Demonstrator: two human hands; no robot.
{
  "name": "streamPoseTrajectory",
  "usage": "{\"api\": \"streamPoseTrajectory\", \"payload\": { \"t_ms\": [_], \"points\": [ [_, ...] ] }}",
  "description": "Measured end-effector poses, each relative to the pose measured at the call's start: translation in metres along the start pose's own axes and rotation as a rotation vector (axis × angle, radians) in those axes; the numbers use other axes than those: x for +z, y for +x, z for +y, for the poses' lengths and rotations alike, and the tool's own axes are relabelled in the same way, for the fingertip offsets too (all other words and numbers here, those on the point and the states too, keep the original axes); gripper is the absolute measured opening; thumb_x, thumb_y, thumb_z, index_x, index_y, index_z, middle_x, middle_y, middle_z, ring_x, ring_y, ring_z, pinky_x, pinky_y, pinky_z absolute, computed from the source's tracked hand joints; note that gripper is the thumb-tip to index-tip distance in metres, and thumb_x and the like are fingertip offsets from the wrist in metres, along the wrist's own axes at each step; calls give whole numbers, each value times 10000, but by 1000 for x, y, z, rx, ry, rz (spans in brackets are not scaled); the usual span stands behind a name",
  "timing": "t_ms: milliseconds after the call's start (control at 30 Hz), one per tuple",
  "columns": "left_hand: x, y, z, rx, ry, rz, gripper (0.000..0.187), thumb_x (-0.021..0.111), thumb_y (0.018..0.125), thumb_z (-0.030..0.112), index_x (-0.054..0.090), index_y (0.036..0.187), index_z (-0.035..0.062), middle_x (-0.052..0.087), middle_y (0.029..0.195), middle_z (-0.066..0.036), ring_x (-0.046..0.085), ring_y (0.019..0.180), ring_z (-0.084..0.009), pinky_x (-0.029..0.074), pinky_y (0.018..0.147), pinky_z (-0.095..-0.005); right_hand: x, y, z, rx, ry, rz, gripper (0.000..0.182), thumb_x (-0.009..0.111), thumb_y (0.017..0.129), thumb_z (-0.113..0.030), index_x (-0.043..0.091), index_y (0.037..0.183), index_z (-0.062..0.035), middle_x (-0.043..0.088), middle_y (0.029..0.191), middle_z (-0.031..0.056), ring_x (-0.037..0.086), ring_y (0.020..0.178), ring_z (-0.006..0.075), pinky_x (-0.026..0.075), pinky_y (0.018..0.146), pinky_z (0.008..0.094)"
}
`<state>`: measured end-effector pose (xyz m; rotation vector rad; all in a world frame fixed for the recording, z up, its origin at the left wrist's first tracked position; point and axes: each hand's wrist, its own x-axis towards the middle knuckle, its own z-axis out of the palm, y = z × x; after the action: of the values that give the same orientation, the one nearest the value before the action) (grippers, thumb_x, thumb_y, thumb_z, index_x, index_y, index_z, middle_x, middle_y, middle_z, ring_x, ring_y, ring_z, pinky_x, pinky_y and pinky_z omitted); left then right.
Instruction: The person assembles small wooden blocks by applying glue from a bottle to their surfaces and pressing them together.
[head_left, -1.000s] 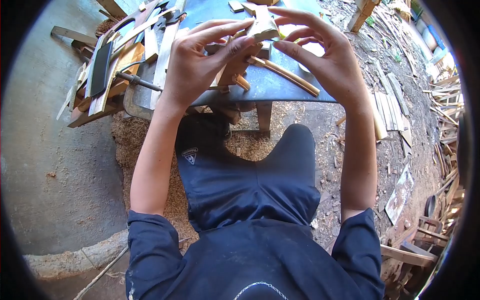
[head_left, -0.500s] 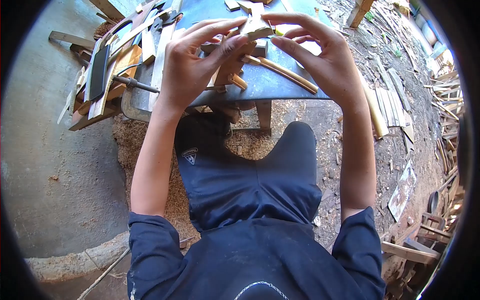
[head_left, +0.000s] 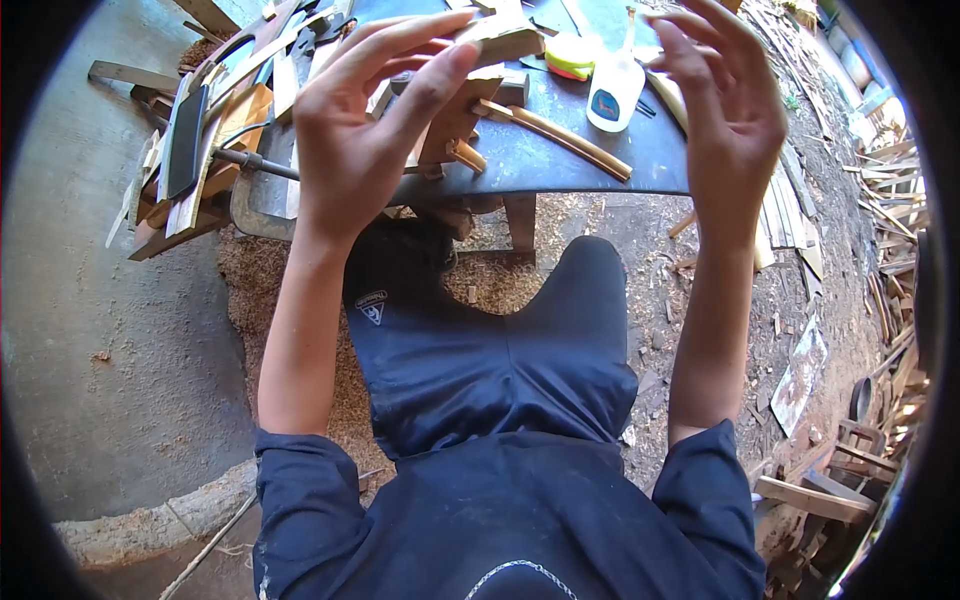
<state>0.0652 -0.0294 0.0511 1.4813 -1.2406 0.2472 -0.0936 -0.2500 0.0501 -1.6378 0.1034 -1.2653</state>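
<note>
My left hand (head_left: 365, 125) holds a pale wooden piece (head_left: 508, 44) between thumb and fingers, above the blue-grey table (head_left: 555, 185). My right hand (head_left: 735, 110) is raised apart from the piece, its fingers spread and holding nothing. Between the hands lies a white bottle (head_left: 616, 92) with a thin nozzle, next to a yellow and red object (head_left: 571, 57). Under the wooden piece is a brown wooden block (head_left: 447, 125), with a dark metal piece (head_left: 512, 88) beside it. A slim wooden stick (head_left: 565, 143) lies on the table.
A black phone (head_left: 187, 145) rests on stacked wood at the left. A metal clamp (head_left: 245, 205) grips the table's left edge. My knees are below the front edge. Wood shavings (head_left: 300, 340) cover the ground, and scrap wood lies at the right.
My right hand has let go of the wooden piece and moved right, uncovering the bottle. My left hand has shifted slightly left, still with the piece.
</note>
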Motion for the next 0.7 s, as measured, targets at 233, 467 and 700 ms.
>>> {"api": "streamPoseTrajectory", "payload": {
  "t_ms": [233, 467, 700],
  "points": [
    [2, -11, 15, -56, -141, 127, 295, 788, 1022, 133, 780, 1286, 2, 736, 1223, -81, 742, 1087, -135, 599, 976, -273, -24, -12, 44, -45, -832, -138, 905, 925, 843, -456, 541, 1525, -2, 738, 1249, 218, 725, 1163, 318, 571, 1009, 442],
    [-3, -5, 17, -53, -141, 129, 300, 791, 1016, 112, 775, 1288, -14, 735, 1230, -90, 741, 1087, -139, 595, 976, -271, -17, 9, 60, 89, -655, -284, 639, 894, 851, -421, 724, 1266, 35, 792, 1189, 202, 766, 1108, 329, 599, 978, 438],
    [-4, -8, 13, -61, -141, 129, 299, 788, 1008, 80, 769, 1281, -40, 731, 1233, -101, 736, 1085, -148, 591, 984, -279, 21, 104, 90, 11, -625, -273, 513, 863, 889, -230, 673, 1289, 29, 771, 1140, 209, 762, 1010, 290, 608, 899, 395]
  ]
}}
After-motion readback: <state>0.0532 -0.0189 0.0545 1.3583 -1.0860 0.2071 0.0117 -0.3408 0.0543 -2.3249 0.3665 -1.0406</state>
